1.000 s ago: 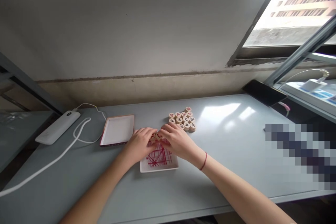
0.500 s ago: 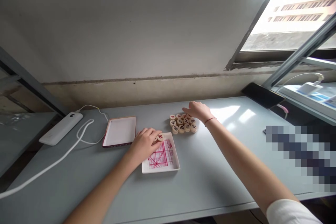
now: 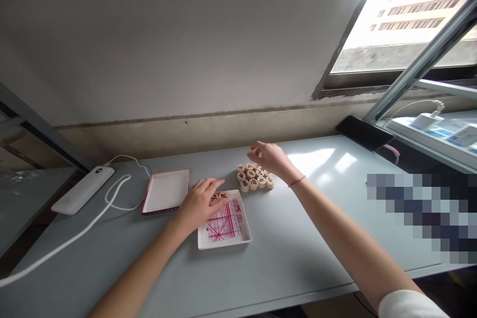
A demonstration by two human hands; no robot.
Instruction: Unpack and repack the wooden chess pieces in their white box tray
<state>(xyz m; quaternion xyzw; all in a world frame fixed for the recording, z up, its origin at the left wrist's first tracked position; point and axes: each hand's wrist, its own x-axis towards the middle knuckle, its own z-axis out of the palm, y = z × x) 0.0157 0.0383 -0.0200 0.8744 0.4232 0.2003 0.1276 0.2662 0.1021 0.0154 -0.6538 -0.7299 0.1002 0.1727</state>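
Observation:
My left hand (image 3: 201,203) rests over the left back edge of a shallow white box (image 3: 223,245). Its fingers are apart, and beside them two round Chinese chess pieces (image 3: 223,196) with red characters lie in the back of the box. A folded sheet with red printed lines (image 3: 225,223) covers the box bottom. Behind and to the right, several chess pieces (image 3: 253,184) stand packed in rows on the table. My right hand (image 3: 273,160) hovers at the back right of these rows, fingers bent and apart, hiding some pieces; I see nothing held in it.
A box lid (image 3: 166,191) lies inner side up, left of the box. Farther left are a white power bank (image 3: 82,191) and a looping white cable (image 3: 80,243). A dark phone or tablet (image 3: 363,131) leans at the back right. The wall bounds the table (image 3: 298,258) behind.
My left fingers have lifted and spread off the pieces in the box. My right hand has shifted slightly left over the rows, its fingers more bent. The view has turned a little.

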